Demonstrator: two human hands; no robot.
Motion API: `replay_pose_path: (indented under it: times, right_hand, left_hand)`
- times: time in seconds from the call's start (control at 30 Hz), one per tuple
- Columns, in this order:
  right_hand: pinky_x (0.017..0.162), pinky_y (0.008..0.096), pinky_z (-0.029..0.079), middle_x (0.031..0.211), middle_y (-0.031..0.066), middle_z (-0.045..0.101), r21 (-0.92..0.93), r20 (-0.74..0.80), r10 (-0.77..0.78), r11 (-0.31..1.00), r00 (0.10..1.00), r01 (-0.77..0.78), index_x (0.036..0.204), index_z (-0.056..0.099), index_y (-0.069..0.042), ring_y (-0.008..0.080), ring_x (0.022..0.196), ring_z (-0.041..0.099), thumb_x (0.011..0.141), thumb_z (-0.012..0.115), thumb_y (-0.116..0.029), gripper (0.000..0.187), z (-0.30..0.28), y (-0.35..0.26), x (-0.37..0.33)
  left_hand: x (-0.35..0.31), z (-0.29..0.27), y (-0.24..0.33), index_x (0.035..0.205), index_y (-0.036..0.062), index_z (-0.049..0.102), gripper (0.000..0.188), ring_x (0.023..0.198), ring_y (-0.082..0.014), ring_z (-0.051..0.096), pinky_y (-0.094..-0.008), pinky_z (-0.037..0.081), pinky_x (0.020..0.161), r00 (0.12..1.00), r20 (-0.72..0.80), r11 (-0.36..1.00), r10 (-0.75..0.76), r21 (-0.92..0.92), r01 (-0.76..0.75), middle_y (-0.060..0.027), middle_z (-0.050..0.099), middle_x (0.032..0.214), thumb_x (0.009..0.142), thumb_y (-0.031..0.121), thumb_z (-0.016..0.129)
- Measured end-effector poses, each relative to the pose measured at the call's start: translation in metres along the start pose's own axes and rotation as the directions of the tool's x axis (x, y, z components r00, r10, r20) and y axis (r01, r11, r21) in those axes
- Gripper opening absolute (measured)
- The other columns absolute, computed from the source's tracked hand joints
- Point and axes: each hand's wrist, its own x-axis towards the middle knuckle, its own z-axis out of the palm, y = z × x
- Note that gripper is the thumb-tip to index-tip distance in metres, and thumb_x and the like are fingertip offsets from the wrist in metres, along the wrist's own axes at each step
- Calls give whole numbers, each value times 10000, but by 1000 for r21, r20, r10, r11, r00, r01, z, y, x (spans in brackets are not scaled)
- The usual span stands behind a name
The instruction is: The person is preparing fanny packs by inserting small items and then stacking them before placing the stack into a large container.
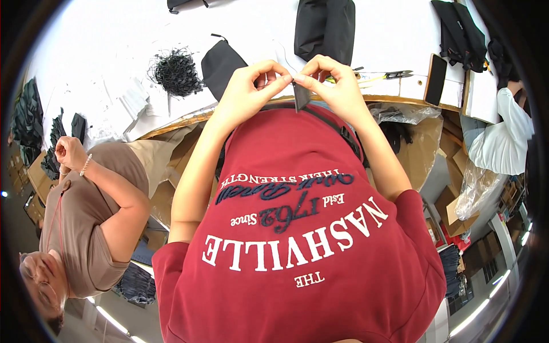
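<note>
Above a white worktable (372, 34), small dark grey fabric piece (301, 95) pinched between both hands' fingers (284, 79).

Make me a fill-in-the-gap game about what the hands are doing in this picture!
1. The left hand and right hand pinch a small dark ____ piece together.
2. The person wears a ____ shirt.
3. On the white table left of the hands lies a tangle of black ____.
4. The phone lies to the ____ of the hands.

Missing words: fabric; red; cords; right
</note>
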Motion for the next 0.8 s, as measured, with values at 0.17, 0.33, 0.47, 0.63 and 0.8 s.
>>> replay_pose_path:
  times: [0.17,0.33,0.47,0.63,0.8]
  right_hand:
    - [590,249,373,740,-20,599,153,2,99,983,995,-98,803,639,-48,73,656,461,815,698,-221,184,7,0,-5]
    - [581,279,392,706,31,584,61,146,65,995,987,-74,882,593,-46,124,609,483,874,615,-215,170,3,-20,-10]
    - [591,311,415,673,95,543,-39,290,59,998,955,-50,898,550,-28,193,602,506,901,558,-189,161,-3,-38,-11]
    - [592,316,419,680,106,532,43,384,89,993,919,-114,896,537,-18,211,607,507,887,570,-153,140,1,-37,-14]
    - [576,290,386,699,74,515,149,411,-12,987,912,-54,863,511,-20,166,598,440,893,556,-120,113,11,-27,-30]
  left_hand:
    - [-3,-7,11,878,37,666,117,615,-37,381,-193,321,564,994,92,998,-62,31,59,54,546,689,850,151,657]
    - [-8,-7,16,872,27,630,145,567,-93,455,-243,385,538,993,74,992,96,73,-101,-18,581,706,841,167,658]
    - [-15,-10,25,908,17,561,121,738,-147,575,-267,460,647,977,136,983,166,58,-175,-69,578,824,880,126,603]
    - [-27,-7,8,872,27,517,142,765,-87,484,-232,410,696,969,248,943,-17,-318,98,-8,496,813,919,153,564]
    - [-46,-1,-2,720,72,425,311,749,-31,361,-205,314,684,884,450,776,-127,-510,371,44,382,763,943,245,557]
